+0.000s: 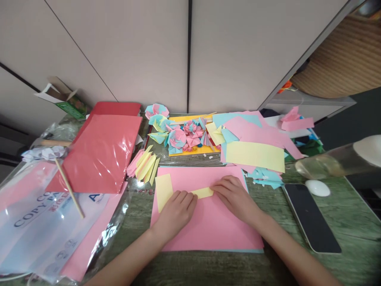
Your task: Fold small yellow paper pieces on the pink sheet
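A narrow yellow paper strip (204, 193) lies across a stack of pink paper (214, 226), with a blue edge showing beneath. My left hand (180, 206) is closed on the strip's left end, fingers curled together. At its other end my right hand (233, 196) presses down with fingers bunched, the tips covering that end. Beside my left hand rests a wider yellow paper piece (163, 191) on the pink sheet. Folded yellow and pink paper pieces (145, 163) sit just beyond the stack's left corner.
Paper flowers (178, 138) cluster at the back middle. Loose coloured sheets and a yellow strip (255, 155) lie back right. At right are a phone (311, 218), a white mouse (318, 188) and a clear cup (330, 161). Red paper (104, 155) and a copy-paper bag (47, 234) cover the left.
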Tool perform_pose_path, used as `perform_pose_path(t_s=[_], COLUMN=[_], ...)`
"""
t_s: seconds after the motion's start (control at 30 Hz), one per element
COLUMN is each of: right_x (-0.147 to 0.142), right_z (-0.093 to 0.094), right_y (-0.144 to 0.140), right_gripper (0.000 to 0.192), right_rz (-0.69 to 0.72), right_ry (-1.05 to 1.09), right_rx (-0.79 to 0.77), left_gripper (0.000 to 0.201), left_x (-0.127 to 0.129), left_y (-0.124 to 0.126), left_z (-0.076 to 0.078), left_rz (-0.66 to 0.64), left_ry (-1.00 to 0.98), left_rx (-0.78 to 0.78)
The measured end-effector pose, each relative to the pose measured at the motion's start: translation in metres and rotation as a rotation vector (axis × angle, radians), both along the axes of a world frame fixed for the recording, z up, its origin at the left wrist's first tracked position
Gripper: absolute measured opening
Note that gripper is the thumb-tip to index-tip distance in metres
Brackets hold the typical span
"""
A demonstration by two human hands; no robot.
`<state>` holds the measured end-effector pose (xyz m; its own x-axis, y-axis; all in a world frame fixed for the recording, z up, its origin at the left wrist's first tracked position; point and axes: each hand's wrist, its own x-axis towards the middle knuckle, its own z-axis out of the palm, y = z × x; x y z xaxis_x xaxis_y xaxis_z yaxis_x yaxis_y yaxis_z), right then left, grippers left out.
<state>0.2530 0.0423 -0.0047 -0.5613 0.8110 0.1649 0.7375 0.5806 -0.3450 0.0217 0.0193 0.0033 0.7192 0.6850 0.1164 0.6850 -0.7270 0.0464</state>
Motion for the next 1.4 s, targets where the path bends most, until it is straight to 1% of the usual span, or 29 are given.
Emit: perform_pose_path(t_s=[0.1, 0.2, 0.37, 0.43, 0.57, 0.73, 0.93, 1.07, 1.23, 1.4], right_x=[0.000, -0.003, -0.010, -0.012, -0.015, -0.018, -0.020, -0.020, -0.020, -0.024], right_z=[0.004, 0.005, 0.005, 0.004, 0.004, 0.005, 0.008, 0.004, -0.003, -0.005], right_y=[-0.007, -0.018, -0.034, -0.038, -0.039, -0.036, -0.034, -0.034, -0.035, -0.036], right_gripper=[0.020, 0.017, 0.011, 0.010, 0.011, 0.010, 0.010, 0.011, 0.013, 0.012], right_rz=[-0.021, -0.061, -0.124, -0.146, -0.174, -0.227, -0.278, -0.333, -0.405, -0.470], right_ry=[0.002, -0.012, -0.045, -0.057, -0.046, -0.019, -0.034, 0.004, 0.064, 0.102], right_rx=[-0.013, -0.021, -0.103, -0.113, -0.105, -0.145, -0.182, -0.208, -0.227, -0.246], left_gripper=[0.022, 0.019, 0.016, 0.016, 0.016, 0.012, 0.013, 0.012, 0.008, 0.008], left_x=[-0.002, -0.002, 0.007, 0.010, 0.013, 0.014, 0.015, 0.017, 0.019, 0.020], left_y=[0.001, -0.002, -0.012, -0.014, -0.016, -0.017, -0.016, -0.012, -0.011, -0.010], left_z=[-0.004, -0.006, -0.006, -0.006, -0.009, -0.012, -0.012, -0.012, -0.011, -0.011], left_rz=[0.010, 0.047, 0.148, 0.193, 0.265, 0.370, 0.427, 0.463, 0.526, 0.584], left_ry=[-0.032, -0.056, -0.076, -0.089, -0.153, -0.253, -0.328, -0.381, -0.402, -0.363], left_rx=[-0.001, -0.026, -0.084, -0.106, -0.140, -0.168, -0.199, -0.212, -0.245, -0.290])
